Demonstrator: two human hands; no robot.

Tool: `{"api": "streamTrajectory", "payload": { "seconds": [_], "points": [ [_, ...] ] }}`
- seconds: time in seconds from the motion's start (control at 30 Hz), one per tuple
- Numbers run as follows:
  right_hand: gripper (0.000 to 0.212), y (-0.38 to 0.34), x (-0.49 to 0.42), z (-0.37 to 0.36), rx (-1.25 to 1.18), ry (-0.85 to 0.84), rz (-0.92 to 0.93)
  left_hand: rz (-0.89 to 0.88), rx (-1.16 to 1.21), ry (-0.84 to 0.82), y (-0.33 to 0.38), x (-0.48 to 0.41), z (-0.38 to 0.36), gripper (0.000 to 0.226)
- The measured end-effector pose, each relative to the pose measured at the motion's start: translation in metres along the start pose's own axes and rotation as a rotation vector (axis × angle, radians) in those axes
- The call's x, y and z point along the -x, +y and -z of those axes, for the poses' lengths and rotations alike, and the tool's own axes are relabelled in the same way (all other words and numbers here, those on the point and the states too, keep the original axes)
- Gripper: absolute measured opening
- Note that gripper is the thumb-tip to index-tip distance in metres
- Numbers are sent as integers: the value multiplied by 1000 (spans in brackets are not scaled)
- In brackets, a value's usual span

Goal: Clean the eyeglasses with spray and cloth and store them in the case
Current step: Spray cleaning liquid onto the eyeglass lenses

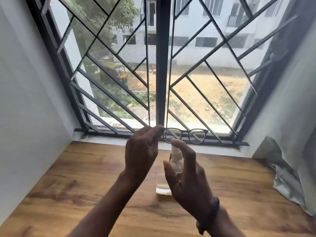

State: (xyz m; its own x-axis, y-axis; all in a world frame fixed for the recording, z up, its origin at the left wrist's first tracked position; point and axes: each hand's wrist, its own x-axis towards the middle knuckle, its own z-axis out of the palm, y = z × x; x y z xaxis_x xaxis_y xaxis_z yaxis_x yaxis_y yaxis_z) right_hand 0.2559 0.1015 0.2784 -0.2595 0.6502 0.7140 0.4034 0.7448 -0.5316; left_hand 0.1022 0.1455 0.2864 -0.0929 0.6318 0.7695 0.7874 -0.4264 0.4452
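Note:
My left hand (142,147) pinches the left end of the dark-framed eyeglasses (185,135) and holds them up in front of the window, lenses facing me. My right hand (186,175) grips a small clear spray bottle (177,161) just below the glasses, with the index finger resting on its white pump top. On the wooden table (85,182) under my hands lies a pale, clear rectangular case (162,185), partly hidden by my right hand. No cloth is in view.
A window with a dark metal grille (159,74) stands behind the table. A grey-green curtain (290,159) hangs at the right and drapes onto the table edge. A white wall (25,108) bounds the left side.

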Motion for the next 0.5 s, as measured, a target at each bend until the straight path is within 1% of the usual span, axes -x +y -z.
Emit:
{"api": "streamTrajectory", "payload": {
  "seconds": [0.27, 0.4, 0.5],
  "points": [
    [43, -7, -2, -1, -14, -8, 12, -10, -41, 25, 2, 1, 10, 32],
    [48, -10, 0, 3, -8, -33, 45, -2, -28, 22, 2, 2, 11, 31],
    [50, -8, 5, 11, -26, -6, 41, -4, -17, 31, 3, 3, 13, 27]
  ]
}}
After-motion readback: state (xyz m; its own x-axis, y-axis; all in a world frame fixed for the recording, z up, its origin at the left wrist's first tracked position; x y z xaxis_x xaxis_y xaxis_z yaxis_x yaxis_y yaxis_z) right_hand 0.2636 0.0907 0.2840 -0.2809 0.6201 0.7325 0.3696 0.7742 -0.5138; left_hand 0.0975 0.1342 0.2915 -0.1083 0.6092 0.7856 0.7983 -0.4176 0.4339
